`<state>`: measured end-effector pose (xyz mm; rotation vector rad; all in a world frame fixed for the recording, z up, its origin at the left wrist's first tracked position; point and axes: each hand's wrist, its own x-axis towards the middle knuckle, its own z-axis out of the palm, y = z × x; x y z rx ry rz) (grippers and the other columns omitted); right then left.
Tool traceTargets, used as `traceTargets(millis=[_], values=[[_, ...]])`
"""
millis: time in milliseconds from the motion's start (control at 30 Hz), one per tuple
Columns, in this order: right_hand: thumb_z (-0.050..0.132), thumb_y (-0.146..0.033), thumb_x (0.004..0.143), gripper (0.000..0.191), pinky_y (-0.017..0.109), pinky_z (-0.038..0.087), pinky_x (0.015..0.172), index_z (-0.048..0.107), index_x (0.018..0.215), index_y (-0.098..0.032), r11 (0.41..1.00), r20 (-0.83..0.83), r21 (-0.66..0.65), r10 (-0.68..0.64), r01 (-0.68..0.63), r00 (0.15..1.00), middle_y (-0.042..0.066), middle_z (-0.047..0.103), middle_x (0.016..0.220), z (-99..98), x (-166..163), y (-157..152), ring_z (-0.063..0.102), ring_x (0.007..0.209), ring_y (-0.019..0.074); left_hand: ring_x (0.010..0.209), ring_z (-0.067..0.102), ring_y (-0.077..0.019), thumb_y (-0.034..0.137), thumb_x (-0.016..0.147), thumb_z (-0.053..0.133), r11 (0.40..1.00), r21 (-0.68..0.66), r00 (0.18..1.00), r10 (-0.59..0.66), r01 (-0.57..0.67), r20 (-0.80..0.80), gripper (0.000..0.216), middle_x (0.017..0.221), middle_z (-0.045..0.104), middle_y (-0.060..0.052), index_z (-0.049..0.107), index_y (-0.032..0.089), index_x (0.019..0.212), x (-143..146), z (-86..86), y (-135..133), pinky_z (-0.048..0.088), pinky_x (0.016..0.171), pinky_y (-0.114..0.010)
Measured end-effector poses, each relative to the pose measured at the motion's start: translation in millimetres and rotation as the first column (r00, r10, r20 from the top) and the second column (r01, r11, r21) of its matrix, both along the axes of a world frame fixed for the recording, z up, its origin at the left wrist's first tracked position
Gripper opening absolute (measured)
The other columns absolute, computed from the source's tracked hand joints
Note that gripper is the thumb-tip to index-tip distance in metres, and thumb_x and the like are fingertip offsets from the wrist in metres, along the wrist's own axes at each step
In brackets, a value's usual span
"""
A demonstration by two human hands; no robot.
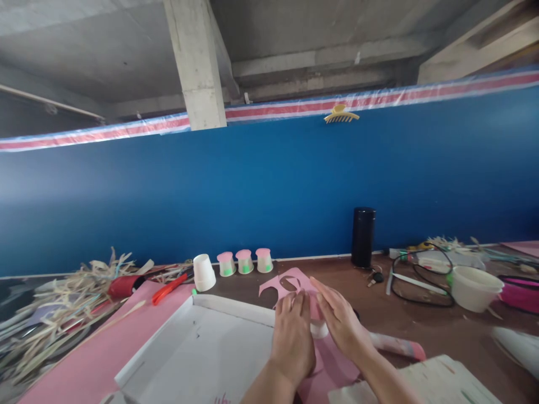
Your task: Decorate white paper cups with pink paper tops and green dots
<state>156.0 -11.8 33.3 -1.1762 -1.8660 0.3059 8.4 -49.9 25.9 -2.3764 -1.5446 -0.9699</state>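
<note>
Between my two hands is a small white paper cup with pink paper over it. My left hand curls against its left side, fingers bent together. Along the other side lies my right hand, its fingers held together and pressed to the paper. Much of the cup is hidden by the hands. Just behind them is a pink sheet with round holes cut in it. Farther back stand several small cups, among them a pink-topped cup with a green patch.
A white tray-like board lies at front left over pink paper. Shredded strips and red scissors-like handles are on the left. A black canister, keys, a white tub and a tube are on the right.
</note>
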Motion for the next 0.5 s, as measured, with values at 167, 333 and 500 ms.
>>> traceTargets(millis=[167, 333, 500], values=[[0.035, -0.037, 0.096, 0.043, 0.046, 0.04, 0.104, 0.056, 0.132, -0.028, 1.0, 0.081, 0.004, -0.015, 0.014, 0.997, 0.005, 0.064, 0.128, 3.3, -1.4, -2.7, 0.056, 0.12, 0.024, 0.128, 0.039, -0.0295, 0.011, 0.075, 0.049, 1.0, -0.013, 1.0, 0.004, -0.004, 0.005, 0.065, 0.138, 0.052, -0.012, 0.043, 0.015, 0.14, 1.1, 5.2, -1.9, 0.031, 0.108, -0.049], [0.035, -0.038, 0.097, 0.043, 0.052, 0.029, 0.11, 0.052, 0.135, -0.034, 0.999, 0.116, -0.024, -0.045, 0.048, 0.992, 0.003, 0.065, 0.127, 3.0, -3.5, -3.6, 0.055, 0.12, 0.0231, 0.128, 0.039, -0.029, 0.012, 0.075, 0.049, 1.0, -0.003, 1.0, -0.005, 0.005, 0.002, 0.067, 0.139, 0.05, -0.011, 0.041, 0.015, 0.142, 0.8, 6.2, -2.5, 0.031, 0.108, -0.048], [0.035, -0.04, 0.096, 0.043, 0.051, 0.031, 0.11, 0.055, 0.132, -0.03, 0.999, 0.094, -0.038, -0.027, 0.031, 0.995, 0.004, 0.063, 0.13, -0.8, -4.9, -3.1, 0.054, 0.123, 0.0241, 0.129, 0.037, -0.0304, 0.015, 0.072, 0.051, 1.0, -0.006, 1.0, -0.004, 0.005, 0.007, 0.069, 0.14, 0.049, -0.011, 0.042, 0.015, 0.141, -0.2, -0.8, 0.3, 0.029, 0.109, -0.05]])
